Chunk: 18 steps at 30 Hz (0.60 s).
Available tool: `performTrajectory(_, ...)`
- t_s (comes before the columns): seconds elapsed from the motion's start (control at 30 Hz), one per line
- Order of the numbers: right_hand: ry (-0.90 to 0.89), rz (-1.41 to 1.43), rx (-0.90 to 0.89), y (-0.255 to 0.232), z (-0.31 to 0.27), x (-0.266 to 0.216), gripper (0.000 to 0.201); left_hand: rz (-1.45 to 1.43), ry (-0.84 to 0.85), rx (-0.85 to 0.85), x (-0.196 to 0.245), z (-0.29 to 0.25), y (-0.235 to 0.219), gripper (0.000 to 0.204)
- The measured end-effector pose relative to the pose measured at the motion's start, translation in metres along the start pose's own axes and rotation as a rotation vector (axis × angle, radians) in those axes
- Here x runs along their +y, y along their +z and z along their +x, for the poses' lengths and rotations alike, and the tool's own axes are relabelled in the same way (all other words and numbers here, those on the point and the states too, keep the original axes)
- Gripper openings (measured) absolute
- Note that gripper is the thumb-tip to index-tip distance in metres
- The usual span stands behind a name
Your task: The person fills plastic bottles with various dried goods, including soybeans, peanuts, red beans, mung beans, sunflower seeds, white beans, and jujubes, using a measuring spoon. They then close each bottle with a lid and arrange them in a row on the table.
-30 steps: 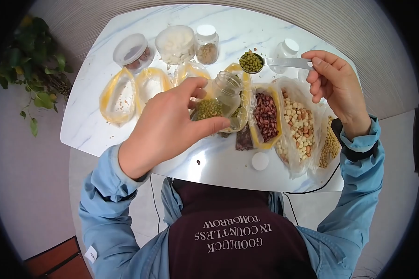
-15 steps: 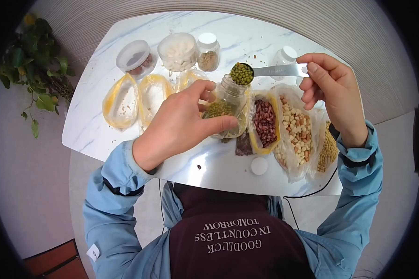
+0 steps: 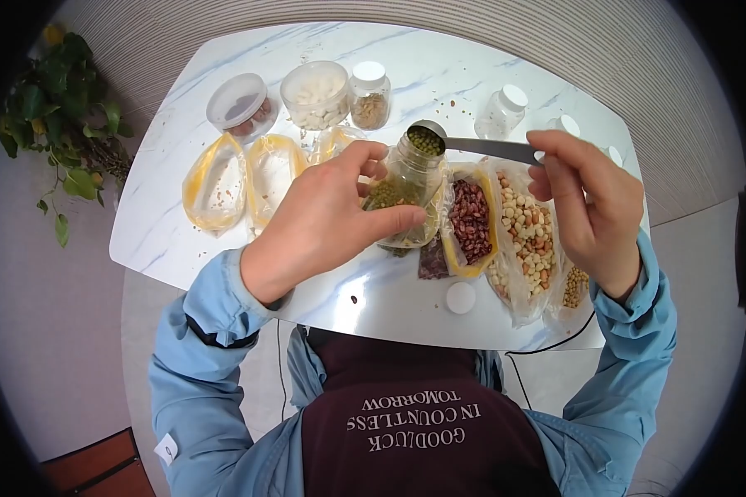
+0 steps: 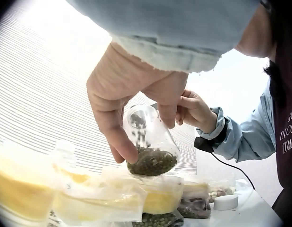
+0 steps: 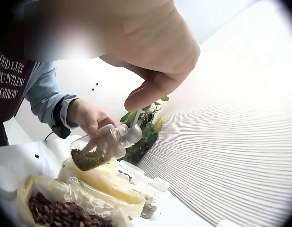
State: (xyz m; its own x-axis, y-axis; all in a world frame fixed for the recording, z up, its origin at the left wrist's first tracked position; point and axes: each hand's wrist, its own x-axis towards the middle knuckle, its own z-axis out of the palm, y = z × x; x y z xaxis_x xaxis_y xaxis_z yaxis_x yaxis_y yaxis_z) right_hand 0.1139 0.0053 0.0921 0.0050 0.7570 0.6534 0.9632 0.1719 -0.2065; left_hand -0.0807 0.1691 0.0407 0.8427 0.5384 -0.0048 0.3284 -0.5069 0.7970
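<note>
My left hand (image 3: 319,219) grips a clear plastic jar (image 3: 412,176) between thumb and fingers, tilted above the bags. Green mung beans (image 4: 153,163) are heaped in its bottom, and more are dropping through it in the left wrist view. My right hand (image 3: 593,207) pinches the handle of a metal measuring spoon (image 3: 493,149). The spoon's bowl is tipped at the jar's mouth, with green beans still in it. Below the jar lies a yellow-edged bag (image 4: 160,201), mostly hidden in the head view.
Right of the jar lie bags of dark red beans (image 3: 471,219), mixed pale and brown beans (image 3: 526,232) and yellowish beans (image 3: 576,286). A white lid (image 3: 461,297) sits near the front edge. Tubs (image 3: 315,91) and lidded jars (image 3: 369,95) stand behind; yellow-edged bags (image 3: 215,182) lie left.
The right hand has brought the heaped spoon left to the jar's mouth and tipped it, so its beans run in. The left hand moved slightly right with the jar, then held still.
</note>
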Motion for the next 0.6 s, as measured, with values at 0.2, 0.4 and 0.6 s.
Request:
performTrajectory(0.2,-0.276,-0.153,0.014,-0.007,0.000,0.000,0.033,-0.012,0.038,0.015,-0.005,0.001,0.003,0.072)
performTrajectory(0.4,0.053,0.022,0.112,0.007,-0.001,0.015,0.023,-0.030,0.057,0.040,-0.005,-0.005,0.000,0.062)
performTrajectory(0.6,0.172,0.116,-0.091,0.035,-0.015,0.036,0.019,-0.259,0.047,0.041,-0.001,-0.006,-0.016,0.061)
